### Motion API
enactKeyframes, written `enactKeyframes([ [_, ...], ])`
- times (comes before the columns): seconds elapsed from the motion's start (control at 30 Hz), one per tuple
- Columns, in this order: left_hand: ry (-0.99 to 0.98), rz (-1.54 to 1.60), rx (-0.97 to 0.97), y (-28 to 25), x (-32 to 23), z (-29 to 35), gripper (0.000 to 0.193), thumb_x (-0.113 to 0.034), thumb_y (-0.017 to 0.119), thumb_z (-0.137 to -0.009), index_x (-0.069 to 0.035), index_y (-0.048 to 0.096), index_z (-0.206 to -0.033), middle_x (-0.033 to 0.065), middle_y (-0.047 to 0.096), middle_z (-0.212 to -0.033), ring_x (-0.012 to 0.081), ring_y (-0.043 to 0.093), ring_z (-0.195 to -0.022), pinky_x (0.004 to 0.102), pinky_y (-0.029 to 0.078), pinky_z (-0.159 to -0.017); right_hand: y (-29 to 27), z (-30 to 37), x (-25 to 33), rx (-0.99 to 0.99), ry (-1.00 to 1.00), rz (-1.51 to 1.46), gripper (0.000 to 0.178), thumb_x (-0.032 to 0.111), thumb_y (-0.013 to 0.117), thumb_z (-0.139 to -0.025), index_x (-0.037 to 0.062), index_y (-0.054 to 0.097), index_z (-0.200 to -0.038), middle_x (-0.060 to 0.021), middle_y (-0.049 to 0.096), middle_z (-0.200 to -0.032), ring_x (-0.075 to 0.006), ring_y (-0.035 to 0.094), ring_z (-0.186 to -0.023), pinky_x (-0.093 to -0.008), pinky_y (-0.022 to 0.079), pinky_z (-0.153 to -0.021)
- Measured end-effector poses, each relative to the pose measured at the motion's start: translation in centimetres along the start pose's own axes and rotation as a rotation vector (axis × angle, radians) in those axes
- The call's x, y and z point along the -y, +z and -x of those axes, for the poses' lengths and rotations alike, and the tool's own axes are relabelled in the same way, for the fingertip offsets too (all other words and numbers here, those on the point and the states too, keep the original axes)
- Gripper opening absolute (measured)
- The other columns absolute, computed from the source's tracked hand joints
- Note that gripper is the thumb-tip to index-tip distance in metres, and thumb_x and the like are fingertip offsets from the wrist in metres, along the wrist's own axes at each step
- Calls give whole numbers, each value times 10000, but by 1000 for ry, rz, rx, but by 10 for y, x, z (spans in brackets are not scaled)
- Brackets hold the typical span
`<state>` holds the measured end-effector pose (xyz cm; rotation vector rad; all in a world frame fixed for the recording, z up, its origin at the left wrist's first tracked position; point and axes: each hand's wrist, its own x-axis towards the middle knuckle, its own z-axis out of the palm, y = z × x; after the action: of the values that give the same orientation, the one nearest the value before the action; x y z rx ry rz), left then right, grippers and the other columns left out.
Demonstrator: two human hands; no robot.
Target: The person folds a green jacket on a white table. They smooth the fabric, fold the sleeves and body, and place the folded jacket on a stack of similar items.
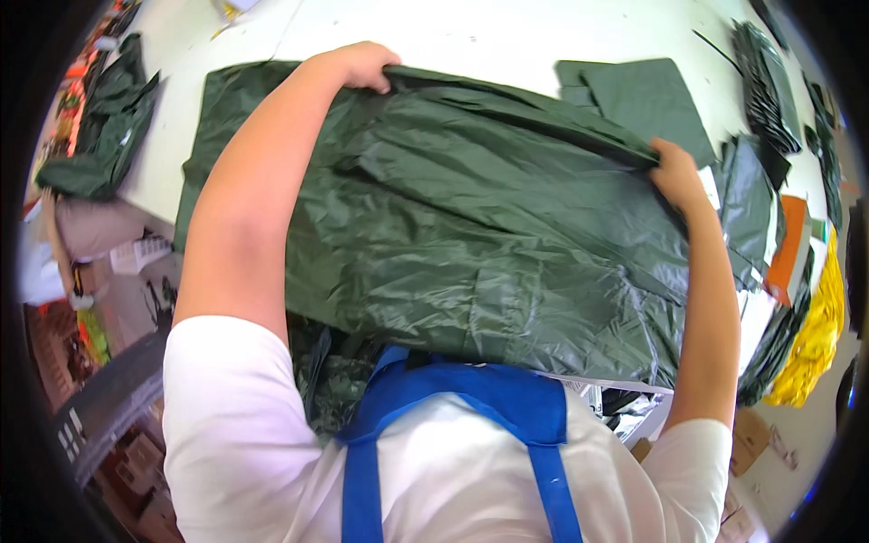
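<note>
A large dark green garment (471,235) of thin, crinkled, slightly glossy fabric lies spread over the white table (471,36), its far edge pinched by the left hand (362,65) at one corner and the right hand (674,172) at the other, both closed on the cloth. A flat folded green piece (647,100) lies on the table just beyond the garment by the right hand, with 1 rumpled green heap (104,127) off past its left edge. The garment's near edge is hidden behind the person's white shirt and blue apron straps (493,403), and the fingertips are tucked under the fabric.
</note>
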<state>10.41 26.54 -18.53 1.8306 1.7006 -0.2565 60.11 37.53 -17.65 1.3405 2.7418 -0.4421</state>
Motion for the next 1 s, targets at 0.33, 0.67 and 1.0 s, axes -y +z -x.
enactKeyframes([
  [0.33, 230, -200, -850, 154, -70, 272, 156, -86, 668, -656, -101, 562, -769, 39, 505, -740, 268, 523, -688, 378, 419, -626, 0, 260, 126, -184, -174, 69, 440, 42, 642, -532, 95, 564, -962, -94, 488, -795, -307, 521, -769, -429, 392, -670],
  [0.67, 30, -132, -632, 195, -115, 219, 657, -437, 619, -804, -223, 422, -1394, 150, 224, -1514, 441, 217, -1352, 600, 175, -1076, 40, 263, 111, 109, -246, -154, 470, 143, 725, -627, 91, 582, -1072, -95, 576, -947, -299, 548, -964, -405, 402, -882],
  [1.0, 82, -167, -675, 222, -103, 198, 738, -462, 650, -766, -234, 384, -1415, 158, 187, -1528, 432, 176, -1379, 606, 145, -1089, 14, 266, -140, 51, 268, 18, 404, -61, 573, -636, 119, 538, -995, -128, 593, -1004, -356, 533, -1048, -405, 429, -867],
])
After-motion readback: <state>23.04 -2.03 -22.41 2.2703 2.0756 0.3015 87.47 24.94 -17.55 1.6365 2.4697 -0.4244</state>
